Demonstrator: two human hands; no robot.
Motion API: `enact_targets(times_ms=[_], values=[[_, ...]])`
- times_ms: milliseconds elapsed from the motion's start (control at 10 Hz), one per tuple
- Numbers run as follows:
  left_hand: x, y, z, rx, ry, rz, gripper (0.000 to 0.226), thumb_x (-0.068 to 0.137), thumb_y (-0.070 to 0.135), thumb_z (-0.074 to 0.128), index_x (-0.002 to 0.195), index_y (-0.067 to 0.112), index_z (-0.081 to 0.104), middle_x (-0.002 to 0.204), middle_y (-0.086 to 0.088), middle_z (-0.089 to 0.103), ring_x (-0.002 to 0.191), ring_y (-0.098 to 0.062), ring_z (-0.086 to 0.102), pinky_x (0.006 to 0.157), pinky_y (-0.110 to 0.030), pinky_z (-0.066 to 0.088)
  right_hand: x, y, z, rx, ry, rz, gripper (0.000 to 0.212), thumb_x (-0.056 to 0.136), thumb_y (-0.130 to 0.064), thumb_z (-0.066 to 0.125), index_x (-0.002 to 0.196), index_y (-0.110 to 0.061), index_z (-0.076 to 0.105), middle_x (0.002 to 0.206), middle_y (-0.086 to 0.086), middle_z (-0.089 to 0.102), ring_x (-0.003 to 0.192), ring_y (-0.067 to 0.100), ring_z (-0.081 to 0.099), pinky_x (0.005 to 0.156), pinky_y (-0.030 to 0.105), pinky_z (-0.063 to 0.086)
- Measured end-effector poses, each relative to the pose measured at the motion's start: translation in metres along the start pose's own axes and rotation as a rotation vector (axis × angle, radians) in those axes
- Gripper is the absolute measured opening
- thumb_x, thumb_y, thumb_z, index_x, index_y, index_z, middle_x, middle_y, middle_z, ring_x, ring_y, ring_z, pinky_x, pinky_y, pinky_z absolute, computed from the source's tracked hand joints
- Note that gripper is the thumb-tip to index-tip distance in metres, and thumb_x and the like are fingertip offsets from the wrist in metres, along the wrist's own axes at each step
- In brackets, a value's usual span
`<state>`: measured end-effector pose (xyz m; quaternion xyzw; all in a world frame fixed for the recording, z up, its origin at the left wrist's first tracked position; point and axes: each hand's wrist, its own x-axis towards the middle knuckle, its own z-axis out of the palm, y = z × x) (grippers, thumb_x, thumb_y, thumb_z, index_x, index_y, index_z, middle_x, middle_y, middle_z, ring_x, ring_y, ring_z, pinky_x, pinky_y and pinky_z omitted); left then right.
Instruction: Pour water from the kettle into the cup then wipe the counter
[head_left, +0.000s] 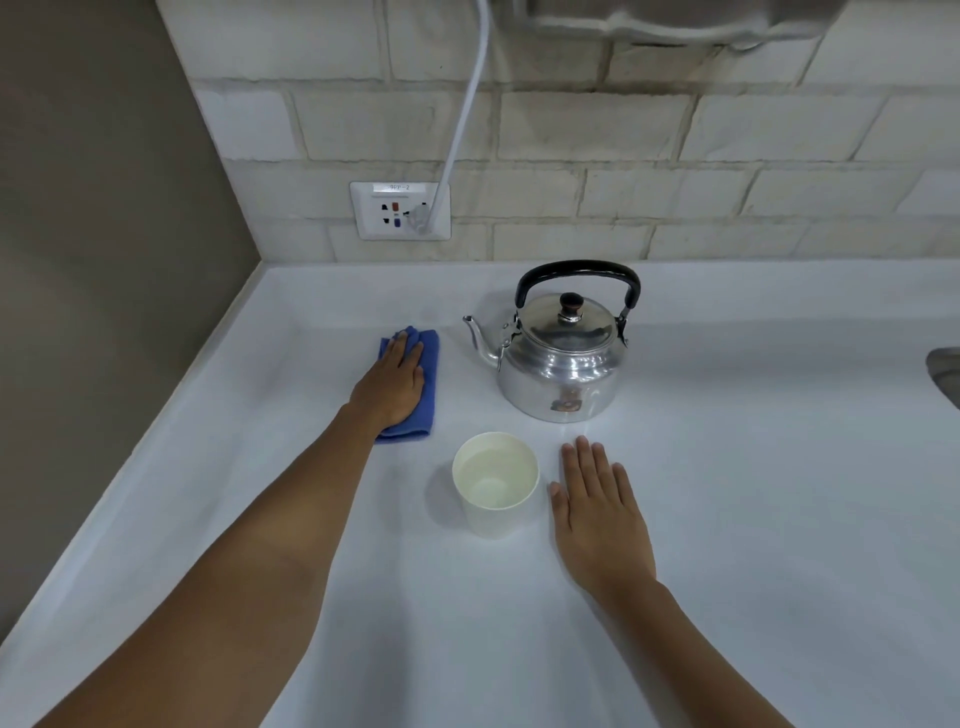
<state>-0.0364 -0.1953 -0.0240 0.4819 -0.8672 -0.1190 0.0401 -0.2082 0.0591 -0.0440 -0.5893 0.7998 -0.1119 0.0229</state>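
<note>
The counter (727, 519) was a plain white surface running back to a wall of pale brick-pattern tile (597, 156), with a grey-brown side wall (93, 234) closing it off well to the left of the kettle. The kettle (561, 353), shiny metal with a black arched handle and its lid on, stood upright near the back of the counter, spout pointing left. Behind and left of the kettle a wall socket (400, 210) held a plug with a white cable (467, 104) rising up the tile. Left of the kettle lay a folded blue cloth (428, 364), and the left hand (389, 387) pressed flat on top of it, fingers extended rather than gripping. In front of the kettle stood the white cup (496, 483), upright, with water inside. Just beside the cup, in front of the kettle, the right hand (597, 514) rested flat and empty on the counter, palm down. Far right of the kettle the rim of a sink (945, 374) cut into the surface. The counter in front of and right of the kettle was bare.
</note>
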Motion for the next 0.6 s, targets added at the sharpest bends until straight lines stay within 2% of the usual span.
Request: enact_targets(times_ms=[200, 300, 500, 600], values=[[0.004, 0.001, -0.007, 0.019, -0.012, -0.038, 0.051, 0.099, 0.029, 0.017, 0.145, 0.012, 0.003, 0.156, -0.012, -0.006, 0.144, -0.026, 0.001, 0.117, -0.04, 0.012, 0.0, 0.001, 0.0, 0.004, 0.01, -0.001, 0.052, 0.099, -0.032, 0.014, 0.144, -0.013, -0.001, 0.157, 0.005, -0.001, 0.143, 0.018, -0.006, 0.118, 0.035, -0.003], [-0.002, 0.002, -0.009, 0.007, 0.005, -0.075, 0.054, 0.098, 0.035, 0.017, 0.145, 0.016, -0.001, 0.156, -0.012, -0.007, 0.144, -0.027, 0.0, 0.117, -0.042, 0.009, 0.0, 0.001, -0.002, 0.023, -0.007, 0.001, 0.052, 0.099, -0.032, 0.014, 0.144, -0.012, -0.001, 0.157, 0.005, -0.001, 0.143, 0.018, -0.006, 0.119, 0.035, -0.002], [-0.023, 0.008, -0.022, -0.011, 0.122, -0.084, 0.055, 0.098, 0.036, 0.02, 0.145, 0.017, -0.001, 0.156, -0.016, -0.004, 0.143, -0.03, 0.002, 0.116, -0.044, 0.01, 0.0, 0.002, -0.004, 0.025, -0.023, -0.009, 0.052, 0.099, -0.033, 0.015, 0.145, -0.012, 0.001, 0.157, 0.006, 0.0, 0.143, 0.019, -0.004, 0.119, 0.036, -0.001], [-0.028, 0.014, -0.025, 0.015, 0.156, -0.029, 0.056, 0.097, 0.037, 0.02, 0.145, 0.016, -0.001, 0.156, -0.015, -0.003, 0.143, -0.03, 0.002, 0.117, -0.044, 0.01, -0.002, 0.006, -0.007, 0.042, -0.017, -0.007, 0.051, 0.099, -0.032, 0.018, 0.145, -0.014, 0.003, 0.157, 0.005, 0.002, 0.144, 0.018, -0.003, 0.118, 0.037, -0.001]])
